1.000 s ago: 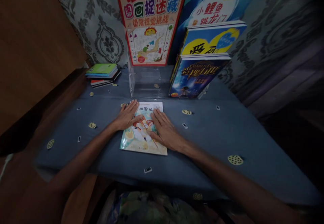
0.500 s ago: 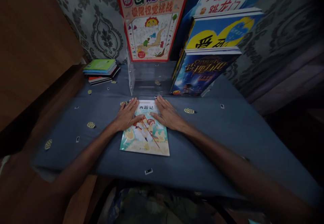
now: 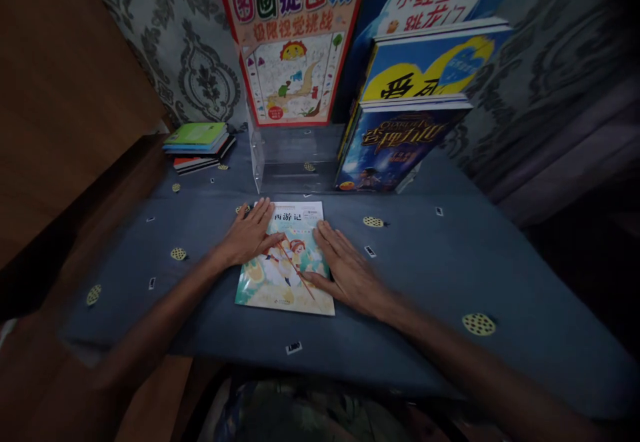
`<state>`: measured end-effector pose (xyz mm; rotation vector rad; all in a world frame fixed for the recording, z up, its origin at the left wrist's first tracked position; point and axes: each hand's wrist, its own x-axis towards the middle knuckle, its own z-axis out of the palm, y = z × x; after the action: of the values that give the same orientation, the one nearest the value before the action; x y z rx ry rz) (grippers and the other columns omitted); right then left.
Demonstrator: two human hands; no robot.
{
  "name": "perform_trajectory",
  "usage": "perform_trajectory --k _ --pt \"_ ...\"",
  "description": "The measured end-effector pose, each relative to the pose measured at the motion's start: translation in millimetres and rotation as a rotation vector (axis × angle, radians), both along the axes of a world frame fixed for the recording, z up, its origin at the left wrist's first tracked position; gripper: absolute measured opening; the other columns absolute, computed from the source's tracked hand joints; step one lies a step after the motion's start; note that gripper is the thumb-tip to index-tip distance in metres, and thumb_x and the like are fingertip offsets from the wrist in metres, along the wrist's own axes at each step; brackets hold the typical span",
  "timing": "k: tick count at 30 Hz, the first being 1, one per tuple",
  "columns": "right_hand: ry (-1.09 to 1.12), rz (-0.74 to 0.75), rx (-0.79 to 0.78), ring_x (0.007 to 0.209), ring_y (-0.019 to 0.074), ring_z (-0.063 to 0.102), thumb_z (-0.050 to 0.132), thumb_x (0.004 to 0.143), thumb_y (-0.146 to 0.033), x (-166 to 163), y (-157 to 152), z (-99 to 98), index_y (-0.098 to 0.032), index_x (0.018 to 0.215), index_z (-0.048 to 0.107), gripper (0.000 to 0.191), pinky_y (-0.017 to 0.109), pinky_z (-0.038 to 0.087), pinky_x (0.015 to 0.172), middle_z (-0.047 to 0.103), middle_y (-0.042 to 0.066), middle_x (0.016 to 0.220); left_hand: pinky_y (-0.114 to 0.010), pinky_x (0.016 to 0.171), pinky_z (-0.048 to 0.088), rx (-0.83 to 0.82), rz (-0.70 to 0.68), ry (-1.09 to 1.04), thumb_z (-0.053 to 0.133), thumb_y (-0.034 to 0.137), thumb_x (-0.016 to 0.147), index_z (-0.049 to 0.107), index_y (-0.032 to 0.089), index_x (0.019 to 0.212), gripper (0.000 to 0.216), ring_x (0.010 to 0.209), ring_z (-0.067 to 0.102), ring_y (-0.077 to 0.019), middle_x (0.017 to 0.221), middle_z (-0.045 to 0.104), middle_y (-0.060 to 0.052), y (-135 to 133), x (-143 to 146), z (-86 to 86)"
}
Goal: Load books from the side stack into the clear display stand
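Note:
A thin picture book (image 3: 285,275) with a cartoon cover lies closed and flat on the blue cloth-covered table (image 3: 430,275). My left hand (image 3: 249,232) rests flat on the book's upper left part, fingers spread. My right hand (image 3: 347,270) lies flat along the book's right edge, fingers stretched out, thumb on the cover. Neither hand grips anything.
A clear acrylic book stand (image 3: 293,159) sits behind the book, holding a large red-bordered book (image 3: 290,42) upright. To its right lean a dark blue book (image 3: 395,145) and a blue-and-yellow book (image 3: 430,69). A small stack of books (image 3: 199,145) lies at the back left. A patterned curtain hangs behind.
My right hand slid from the book's upper right corner back down along its right edge. The left hand stayed in place on the cover.

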<state>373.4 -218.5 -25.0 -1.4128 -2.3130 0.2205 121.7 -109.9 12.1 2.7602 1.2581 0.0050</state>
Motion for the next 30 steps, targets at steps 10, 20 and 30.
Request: perform_trajectory --k 10,20,30 --pt "0.054 -0.001 0.009 0.151 0.0357 0.028 0.049 0.093 -0.068 -1 4 -1.2 -0.018 0.162 0.019 0.090 0.060 0.035 0.120 0.030 0.019 0.164 -0.041 0.127 0.007 -0.088 -0.377 -0.029 0.012 0.060 0.104 0.020 0.017 0.160 0.071 0.157 0.010 -0.0182 0.168 0.018 -0.009 22 57 5.1" --pt "0.145 0.004 -0.056 0.151 0.0350 0.029 0.048 0.093 -0.068 4 4 5.1 -0.020 0.156 0.036 0.080 0.060 0.032 0.121 0.033 0.017 0.163 -0.040 0.127 0.006 -0.079 -0.420 -0.077 0.016 0.065 0.102 0.021 0.022 0.160 0.072 0.157 0.013 -0.0163 0.168 0.020 -0.006 25 73 3.0" --pt "0.470 -0.085 -0.081 0.136 0.0280 0.053 0.033 0.101 -0.058 7 56 19.4 -0.021 0.147 0.050 0.061 0.051 0.039 0.116 0.058 0.012 0.147 -0.040 0.112 0.044 0.079 -0.461 -0.229 0.035 0.038 0.107 0.063 0.015 0.128 0.042 0.131 0.058 -0.0225 0.135 0.065 -0.012 17 74 4.2"
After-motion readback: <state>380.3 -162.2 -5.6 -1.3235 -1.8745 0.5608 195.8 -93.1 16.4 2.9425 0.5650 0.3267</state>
